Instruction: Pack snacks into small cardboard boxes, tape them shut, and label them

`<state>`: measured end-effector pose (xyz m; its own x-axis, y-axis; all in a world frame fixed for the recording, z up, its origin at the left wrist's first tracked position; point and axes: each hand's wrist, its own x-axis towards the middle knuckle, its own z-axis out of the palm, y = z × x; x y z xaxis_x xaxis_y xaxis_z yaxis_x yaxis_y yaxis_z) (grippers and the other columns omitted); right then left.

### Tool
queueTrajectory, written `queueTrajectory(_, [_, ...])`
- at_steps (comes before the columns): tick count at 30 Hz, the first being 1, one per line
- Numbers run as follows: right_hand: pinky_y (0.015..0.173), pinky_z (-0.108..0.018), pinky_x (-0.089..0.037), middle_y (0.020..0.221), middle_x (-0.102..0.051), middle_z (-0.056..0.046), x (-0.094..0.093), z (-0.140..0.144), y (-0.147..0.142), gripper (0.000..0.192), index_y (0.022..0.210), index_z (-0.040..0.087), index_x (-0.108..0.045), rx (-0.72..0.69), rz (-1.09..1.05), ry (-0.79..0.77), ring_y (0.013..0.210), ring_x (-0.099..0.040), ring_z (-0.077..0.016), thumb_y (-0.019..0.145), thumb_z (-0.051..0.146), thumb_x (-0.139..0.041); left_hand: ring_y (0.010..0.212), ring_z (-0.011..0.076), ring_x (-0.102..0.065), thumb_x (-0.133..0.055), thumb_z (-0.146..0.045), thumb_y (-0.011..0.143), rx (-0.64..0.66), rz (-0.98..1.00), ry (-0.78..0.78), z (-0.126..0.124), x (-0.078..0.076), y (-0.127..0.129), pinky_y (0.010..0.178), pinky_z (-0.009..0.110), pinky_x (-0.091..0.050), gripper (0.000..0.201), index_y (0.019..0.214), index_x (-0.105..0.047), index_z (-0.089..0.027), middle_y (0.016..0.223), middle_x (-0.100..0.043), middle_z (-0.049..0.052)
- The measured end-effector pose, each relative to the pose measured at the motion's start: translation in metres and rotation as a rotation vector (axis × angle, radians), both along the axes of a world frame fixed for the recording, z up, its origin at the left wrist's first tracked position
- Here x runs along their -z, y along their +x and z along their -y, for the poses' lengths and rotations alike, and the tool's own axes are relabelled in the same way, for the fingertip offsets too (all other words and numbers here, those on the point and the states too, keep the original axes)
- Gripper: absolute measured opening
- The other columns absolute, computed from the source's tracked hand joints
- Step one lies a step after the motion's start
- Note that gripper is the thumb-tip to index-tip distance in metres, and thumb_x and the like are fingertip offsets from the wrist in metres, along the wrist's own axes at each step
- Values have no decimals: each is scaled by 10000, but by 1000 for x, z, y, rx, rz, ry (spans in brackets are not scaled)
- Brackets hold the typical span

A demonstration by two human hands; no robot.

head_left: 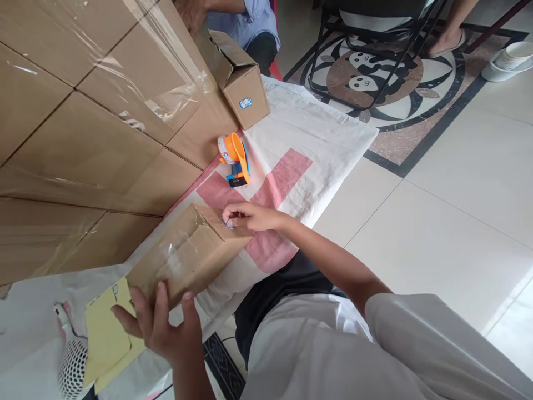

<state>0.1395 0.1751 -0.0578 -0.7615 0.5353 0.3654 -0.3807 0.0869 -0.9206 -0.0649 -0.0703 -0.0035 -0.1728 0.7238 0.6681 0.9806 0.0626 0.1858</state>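
Pale tiles cover the floor (449,178), set with a panda mosaic (361,83) beyond the tabletop (333,130), whose white cloth has pinkish-red markings. A wall of taped cartons (95,139) stands along its left. Beside them lies the cardboard box (179,250), between the person's hands: the left hand (166,333) spread, fingertips against it; the right hand (250,215) bent over its end's blue sticker (229,225), pinching or pressing, I cannot tell.

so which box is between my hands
The cardboard box nearest your body: left hand at one end, right hand at the other. The stacked boxes and the far box past the orange dispenser lie outside.
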Motion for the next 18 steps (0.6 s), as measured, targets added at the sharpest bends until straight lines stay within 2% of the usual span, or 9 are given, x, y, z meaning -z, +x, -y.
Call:
queueTrajectory(3, [935, -348, -476, 989, -586, -38, 7, 5, -17, 100, 967, 188, -561, 36, -1, -36, 948, -560, -159, 986, 286, -554, 1579, 406, -227, -754, -230, 866, -20, 60, 1, 0, 5, -1, 1260, 637, -228, 563, 1416, -644, -273, 1658, -393, 94])
queueTrajectory(5, [1080, -396, -436, 1234, -597, -95, 10, 8, -17, 239, 1157, 193, -571, 104, 10, -30, 1174, -555, -194, 969, 335, -610, 1568, 396, -261, -750, -229, 868, -25, 87, 5, -1, 5, -1, 1249, 622, -260, 526, 1386, -668, -273, 1648, -414, 93])
queueTrajectory(7, [1212, -434, -326, 1543, -452, -128, 11, 8, -12, 539, 1429, 233, -471, 107, 25, -33, 1435, -421, -224, 943, 364, -665, 1553, 386, -296, -747, -238, 873, -23, 103, 21, -2, 5, -5, 1239, 611, -282, 468, 1338, -700, -260, 1634, -438, 99])
queueTrajectory(9, [1267, -447, -249, 1682, -305, -111, 13, 7, -7, 728, 1580, 280, -334, 23, 61, -66, 1553, -294, -234, 947, 401, -672, 1534, 380, -331, -736, -260, 883, -30, 123, 36, -5, 5, -10, 1231, 607, -292, 388, 1271, -732, -237, 1622, -456, 111])
queueTrajectory(11, [1277, -448, -239, 1698, -299, -95, 14, 7, -4, 767, 1612, 297, -316, -57, 107, -92, 1574, -274, -242, 948, 431, -677, 1516, 377, -360, -722, -293, 893, -34, 148, 31, -7, 5, -16, 1226, 604, -298, 312, 1193, -755, -216, 1611, -471, 123])
queueTrajectory(14, [1260, -452, -286, 1658, -375, -95, 14, 12, -3, 832, 1599, 308, -367, -49, 157, -80, 1535, -353, -256, 879, 427, -768, 1509, 374, -367, -707, -336, 898, -30, 175, 24, -8, 5, -23, 1232, 598, -286, 248, 1100, -764, -203, 1609, -472, 123])
queueTrajectory(16, [1233, -452, -337, 1613, -438, -100, 13, 15, 0, 854, 1558, 306, -436, 44, 159, -46, 1488, -419, -266, 812, 429, -833, 1516, 375, -349, -703, -358, 897, -44, 186, 26, -8, 5, -25, 1237, 593, -274, 237, 1064, -762, -200, 1626, -445, 119])
queueTrajectory(18, [1165, -440, -423, 1525, -529, -109, 10, 12, 5, 730, 1461, 283, -543, 265, 140, -33, 1395, -517, -266, 813, 472, -819, 1533, 379, -315, -702, -372, 899, -66, 197, 18, -6, 6, -24, 1243, 589, -256, 236, 1049, -757, -200, 1662, -385, 111])
